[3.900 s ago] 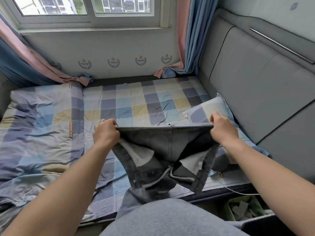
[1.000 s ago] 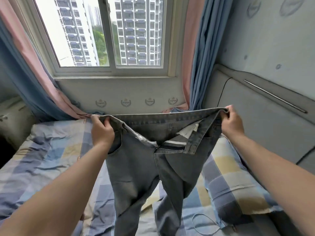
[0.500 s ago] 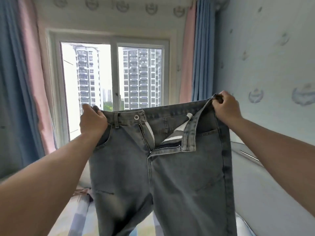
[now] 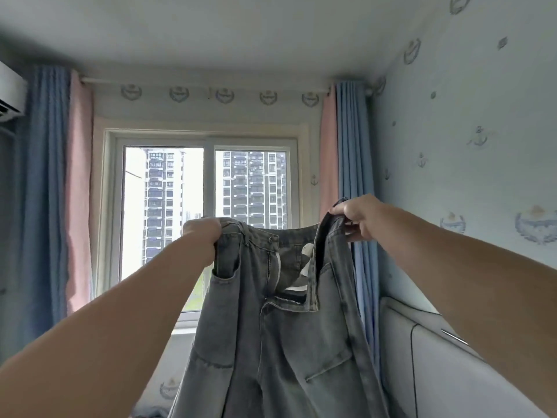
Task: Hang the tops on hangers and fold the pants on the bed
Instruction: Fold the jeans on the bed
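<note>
Jeans point(image 4: 280, 342), grey-blue denim, hang in mid-air at the centre of the head camera's view, held up by their waistband in front of a window point(image 4: 208, 215). Their front faces the camera, the fly is unzipped and the top button undone, so the pale inner lining shows between the two open flaps. The legs drop out of the bottom of the frame.

Both bare arms reach forward and upward from the lower corners. The left hand point(image 4: 202, 239) has its grip closed tight around the waistband's left corner, fingers curled over the denim by the front pocket. The right hand point(image 4: 358, 218) sits slightly higher, its grip pinched shut on the right corner of the waistband, lifting that side into a small peak.

Behind the jeans, the window looks out on tall apartment towers. Pink and blue curtains point(image 4: 346, 164) hang on either side. The wall point(image 4: 467, 146) on the right carries pale wallpaper with anchor motifs, and a padded grey headboard point(image 4: 428, 357) shows at lower right. A white air conditioner's edge point(image 4: 9, 98) appears at upper left.
</note>
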A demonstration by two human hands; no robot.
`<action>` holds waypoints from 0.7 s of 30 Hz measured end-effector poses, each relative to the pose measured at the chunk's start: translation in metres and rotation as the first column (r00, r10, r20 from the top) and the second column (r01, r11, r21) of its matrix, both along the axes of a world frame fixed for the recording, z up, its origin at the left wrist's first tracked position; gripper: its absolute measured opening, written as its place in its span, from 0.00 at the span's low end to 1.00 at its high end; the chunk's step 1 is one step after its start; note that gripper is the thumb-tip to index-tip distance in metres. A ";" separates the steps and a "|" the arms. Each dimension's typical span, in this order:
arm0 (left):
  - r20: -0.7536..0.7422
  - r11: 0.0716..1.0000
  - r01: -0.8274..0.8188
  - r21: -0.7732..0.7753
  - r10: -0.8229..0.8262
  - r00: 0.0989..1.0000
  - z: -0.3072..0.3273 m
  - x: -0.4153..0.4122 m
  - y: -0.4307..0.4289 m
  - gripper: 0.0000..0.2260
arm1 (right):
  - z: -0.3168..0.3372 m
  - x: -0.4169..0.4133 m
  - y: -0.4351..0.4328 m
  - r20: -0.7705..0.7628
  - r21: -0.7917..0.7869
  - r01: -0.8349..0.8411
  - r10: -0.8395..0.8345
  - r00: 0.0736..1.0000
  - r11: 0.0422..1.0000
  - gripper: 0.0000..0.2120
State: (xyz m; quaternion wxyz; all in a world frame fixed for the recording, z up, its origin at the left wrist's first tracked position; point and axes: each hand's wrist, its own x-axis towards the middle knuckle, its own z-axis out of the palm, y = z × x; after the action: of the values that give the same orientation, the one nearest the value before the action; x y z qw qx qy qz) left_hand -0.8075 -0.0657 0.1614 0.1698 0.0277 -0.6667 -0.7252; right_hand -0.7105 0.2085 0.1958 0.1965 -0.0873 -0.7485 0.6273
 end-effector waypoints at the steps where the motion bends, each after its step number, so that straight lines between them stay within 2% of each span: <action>1: -0.048 0.994 0.040 0.105 -0.035 0.998 0.003 0.002 0.005 0.08 | 0.003 0.001 -0.008 0.000 -0.008 -0.037 0.037 0.999 0.999 0.07; 3: -0.117 0.976 0.158 0.153 -0.140 0.983 0.010 0.027 0.023 0.11 | 0.010 0.002 -0.024 -0.026 -0.038 -0.107 0.106 0.994 0.994 0.08; 6: -0.216 0.948 0.277 0.156 -0.241 0.946 0.022 0.055 0.045 0.07 | 0.021 0.001 -0.043 -0.090 -0.097 -0.215 0.206 0.974 0.972 0.11; 10: -0.271 0.919 0.387 0.076 -0.355 0.895 0.023 0.083 0.064 0.05 | 0.033 0.002 -0.064 -0.133 -0.117 -0.332 0.317 0.939 0.936 0.12; 14: -0.302 0.893 0.450 0.009 -0.427 0.852 0.017 0.095 0.067 0.06 | 0.040 0.009 -0.072 -0.171 -0.083 -0.350 0.333 0.928 0.933 0.10; 16: -0.331 0.888 0.453 -0.077 -0.451 0.829 0.009 0.097 0.068 0.08 | 0.044 0.015 -0.073 -0.201 -0.098 -0.364 0.340 0.919 0.926 0.07; 19: -0.386 0.909 0.398 -0.125 -0.414 0.824 -0.001 0.095 0.077 0.25 | 0.051 0.019 -0.079 -0.238 -0.085 -0.358 0.330 0.913 0.930 0.04; 21: -0.418 0.950 0.278 -0.140 -0.311 0.853 -0.004 0.090 0.085 0.23 | 0.052 0.020 -0.083 -0.234 -0.047 -0.358 0.338 0.912 0.933 0.04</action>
State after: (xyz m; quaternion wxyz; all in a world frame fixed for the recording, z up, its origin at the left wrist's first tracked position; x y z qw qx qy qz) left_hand -0.7176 0.0190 0.1571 0.2022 -0.2437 -0.6347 -0.7049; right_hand -0.6907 0.1251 0.2477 0.1598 0.1093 -0.6966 0.6908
